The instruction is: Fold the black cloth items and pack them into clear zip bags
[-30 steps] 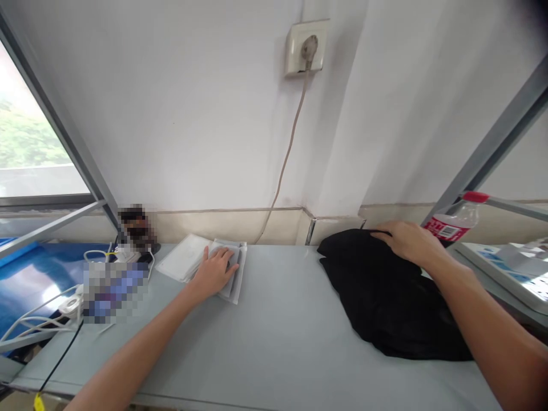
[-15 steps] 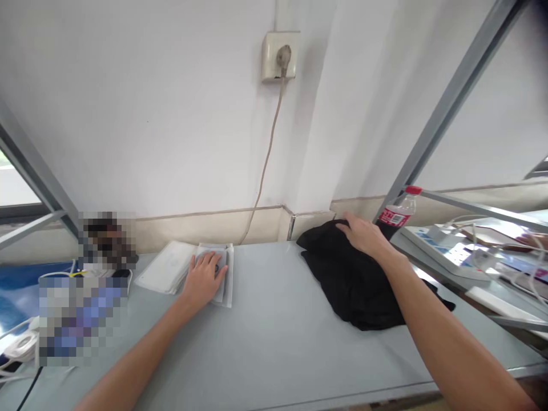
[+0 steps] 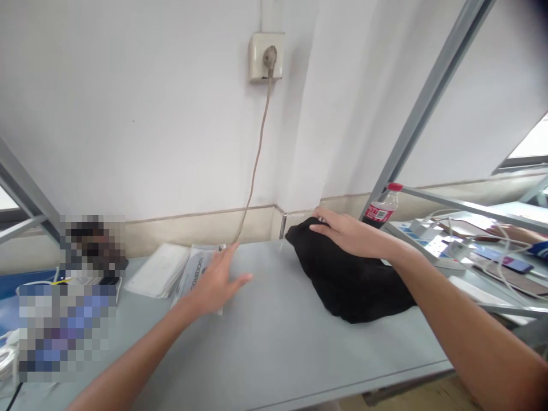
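Over the right edge of some printed plastic packets [image 3: 194,273] is my left hand [image 3: 218,281], its thumb spread away from the fingers and nothing held. White packets [image 3: 158,269] lie stacked just left of them. My right hand [image 3: 342,231] grips the upper edge of a black cloth [image 3: 351,285] between thumb and fingers. The cloth lies spread on the grey table [image 3: 257,342], partly under my right forearm.
A bottle with a red cap [image 3: 383,205] stands behind my right wrist. Power strips [image 3: 428,245], cables and phones fill the right side, where another person's hand [image 3: 509,233] shows. Metal posts [image 3: 432,97] rise at both sides. A cable hangs from a wall socket [image 3: 266,57].
My left hand has moved right, off the packets' middle, and its thumb has spread. My right hand has shifted left with the cloth's upper edge. The view has turned slightly right.
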`<action>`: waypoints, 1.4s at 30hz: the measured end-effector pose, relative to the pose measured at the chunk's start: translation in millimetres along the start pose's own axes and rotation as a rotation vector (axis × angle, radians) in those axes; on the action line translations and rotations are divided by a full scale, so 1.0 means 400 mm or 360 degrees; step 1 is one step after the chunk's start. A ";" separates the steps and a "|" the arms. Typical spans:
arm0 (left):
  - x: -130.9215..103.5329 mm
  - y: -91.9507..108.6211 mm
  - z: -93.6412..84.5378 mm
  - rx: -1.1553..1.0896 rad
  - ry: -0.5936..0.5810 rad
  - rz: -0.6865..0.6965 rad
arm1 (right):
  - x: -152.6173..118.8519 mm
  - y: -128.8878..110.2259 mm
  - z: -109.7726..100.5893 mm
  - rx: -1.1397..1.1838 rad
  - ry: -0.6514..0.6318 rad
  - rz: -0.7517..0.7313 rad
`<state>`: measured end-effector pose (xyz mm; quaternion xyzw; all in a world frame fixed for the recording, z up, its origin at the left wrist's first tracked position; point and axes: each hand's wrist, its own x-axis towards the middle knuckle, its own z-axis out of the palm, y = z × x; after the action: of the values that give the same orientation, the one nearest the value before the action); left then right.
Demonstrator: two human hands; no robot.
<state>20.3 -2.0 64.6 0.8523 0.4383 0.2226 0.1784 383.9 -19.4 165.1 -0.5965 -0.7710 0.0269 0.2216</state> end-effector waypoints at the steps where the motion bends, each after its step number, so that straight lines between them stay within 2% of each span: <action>1: 0.012 0.036 -0.002 -0.0237 -0.0100 0.0039 | 0.001 -0.033 -0.022 0.0167 -0.0082 -0.0052; 3: 0.049 0.099 -0.004 -0.0691 -0.0113 0.0118 | 0.014 -0.088 -0.055 0.0507 -0.0229 -0.0029; 5: 0.101 0.138 -0.006 -0.1133 -0.0162 0.0191 | 0.044 -0.115 -0.061 0.0824 -0.0289 0.0075; 8: 0.192 0.130 -0.012 -0.1452 -0.0173 0.0111 | 0.113 -0.090 -0.001 0.1001 -0.0228 0.0246; 10: 0.244 0.089 -0.016 -0.1365 -0.0068 -0.0056 | 0.159 -0.042 0.078 0.0851 -0.0126 0.0364; 12: 0.273 0.042 -0.015 -0.0929 0.0170 -0.0370 | 0.187 0.011 0.165 0.0660 -0.0056 0.0477; 13: 0.273 0.022 -0.011 -0.0672 0.0318 -0.0433 | 0.190 0.034 0.204 0.0597 -0.0067 0.0488; 15: 0.242 -0.001 0.002 -0.0292 0.0512 -0.0327 | 0.174 0.065 0.264 0.0362 0.0034 0.0441; 16: 0.213 -0.003 0.011 -0.0207 0.0498 -0.0186 | 0.155 0.071 0.281 0.0262 0.0083 0.0413; 18: 0.138 0.009 0.034 -0.0116 0.0207 0.0085 | 0.095 0.061 0.292 0.0199 0.0042 0.0367; 20: 0.058 0.031 0.060 0.0069 0.0004 0.0174 | 0.014 0.026 0.285 0.0269 -0.0165 0.0297; 22: -0.009 0.054 0.083 0.0252 -0.0045 0.0169 | -0.075 -0.023 0.277 0.0386 -0.0403 0.0153; 25: -0.074 0.075 0.109 0.0294 -0.0093 0.0229 | -0.185 -0.075 0.287 0.0243 -0.0461 -0.0193; 29: -0.101 0.073 0.130 0.0392 -0.0208 0.0352 | -0.250 -0.054 0.319 -0.0077 -0.0246 -0.0179; 32: -0.092 0.055 0.127 0.0578 -0.0154 0.0319 | -0.267 -0.009 0.315 -0.0220 -0.0021 -0.0083; 35: -0.088 0.044 0.105 0.0696 -0.0045 0.0284 | -0.294 0.019 0.285 -0.0244 0.0130 0.0048; 36: -0.092 0.044 0.096 0.0734 -0.0027 0.0297 | -0.306 0.024 0.274 -0.0215 0.0116 0.0096; 38: -0.108 0.051 0.082 0.0778 -0.0044 0.0368 | -0.330 0.031 0.255 -0.0103 -0.0038 0.0135; 40: -0.128 0.061 0.078 0.0753 -0.0087 0.0451 | -0.350 0.034 0.243 0.0018 -0.0258 0.0082; 42: -0.143 0.070 0.085 0.0706 -0.0112 0.0514 | -0.363 0.035 0.235 0.0050 -0.0391 0.0024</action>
<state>27.6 -68.5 37.2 0.9367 0.3282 0.1168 -0.0353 389.2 -129.9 31.2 -0.5909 -0.7873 0.1135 0.1345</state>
